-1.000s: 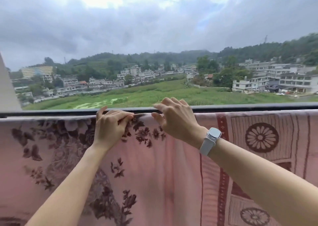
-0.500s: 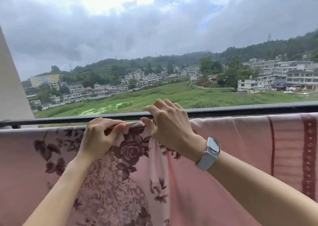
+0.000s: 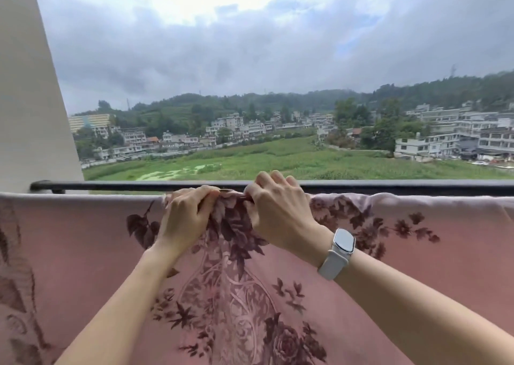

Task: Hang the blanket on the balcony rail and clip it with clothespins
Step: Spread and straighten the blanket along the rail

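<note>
A pink blanket (image 3: pixel 83 248) with dark maroon flowers hangs in front of me, its top edge running just below a black balcony rail (image 3: pixel 389 185). My left hand (image 3: pixel 186 217) and my right hand (image 3: pixel 278 214) sit side by side at the middle of that top edge. Both pinch a bunched fold of the blanket between them. A white watch is on my right wrist. No clothespin shows in either hand or on the blanket.
A pale wall or pillar (image 3: pixel 30 86) rises at the left, where the rail ends. Beyond the rail lie a green field, low buildings and wooded hills under a cloudy sky. The blanket fills the whole lower half of the view.
The view has shifted left along the blanket, so the pillar now shows. My hands have come closer together and gathered the top edge into a bunched fold.
</note>
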Demonstrator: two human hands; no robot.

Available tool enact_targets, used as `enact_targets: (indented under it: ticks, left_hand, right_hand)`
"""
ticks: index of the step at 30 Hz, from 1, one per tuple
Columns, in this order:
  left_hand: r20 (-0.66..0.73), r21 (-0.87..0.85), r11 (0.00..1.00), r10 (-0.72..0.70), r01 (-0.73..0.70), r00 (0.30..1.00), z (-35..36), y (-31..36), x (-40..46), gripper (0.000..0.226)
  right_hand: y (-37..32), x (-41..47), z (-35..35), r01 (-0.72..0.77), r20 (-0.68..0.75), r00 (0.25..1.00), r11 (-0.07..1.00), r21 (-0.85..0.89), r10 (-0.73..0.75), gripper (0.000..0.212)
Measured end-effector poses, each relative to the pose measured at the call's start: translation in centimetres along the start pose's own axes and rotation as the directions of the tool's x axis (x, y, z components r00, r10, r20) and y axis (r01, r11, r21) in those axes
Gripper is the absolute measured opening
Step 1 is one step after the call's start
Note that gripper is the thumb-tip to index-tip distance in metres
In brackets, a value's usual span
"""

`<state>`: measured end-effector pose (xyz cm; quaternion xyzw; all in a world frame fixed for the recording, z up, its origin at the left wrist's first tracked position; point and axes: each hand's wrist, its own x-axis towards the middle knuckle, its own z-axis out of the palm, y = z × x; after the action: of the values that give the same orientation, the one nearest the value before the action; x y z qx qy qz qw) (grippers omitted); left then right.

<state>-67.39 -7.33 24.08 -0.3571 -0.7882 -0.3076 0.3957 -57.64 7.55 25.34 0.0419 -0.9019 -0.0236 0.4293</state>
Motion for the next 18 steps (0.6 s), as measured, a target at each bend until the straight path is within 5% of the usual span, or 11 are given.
enact_targets:
  ticks: [4, 8, 14, 18]
  left_hand:
    - [0.154, -0.051, 0.995, 0.094, -0.087, 0.984, -1.7, -4.7, 0.3, 0.03]
    - [0.093, -0.062, 0.998, 0.01, -0.005, 0.996, -3.6, -10.5, 0.2, 0.02]
    - [0.045, -0.353, 0.93, -0.097, 0.106, 0.994, -4.4, -12.6, 0.6, 0.012]
    - [-0.081, -0.26, 0.965, -0.057, 0.034, 0.995, -5.9, -14.2, 1.6, 0.009]
  right_hand:
    - [-1.9, 0.8, 0.7, -0.087, -0.027, 0.996, 0.996, -0.035, 0.086, 0.027]
    - [-6.0, 3.4, 2.7, -0.06, 0.048, 0.997, 0.998, -0.004, 0.06, 0.032]
    - [-10.4, 6.1, 5.7, -0.113, 0.063, 0.991, 0.99, -0.082, 0.118, 0.013]
    - [-11.4, 8.7, 5.4, -0.092, 0.028, 0.995, 0.993, -0.078, 0.094, 0.009]
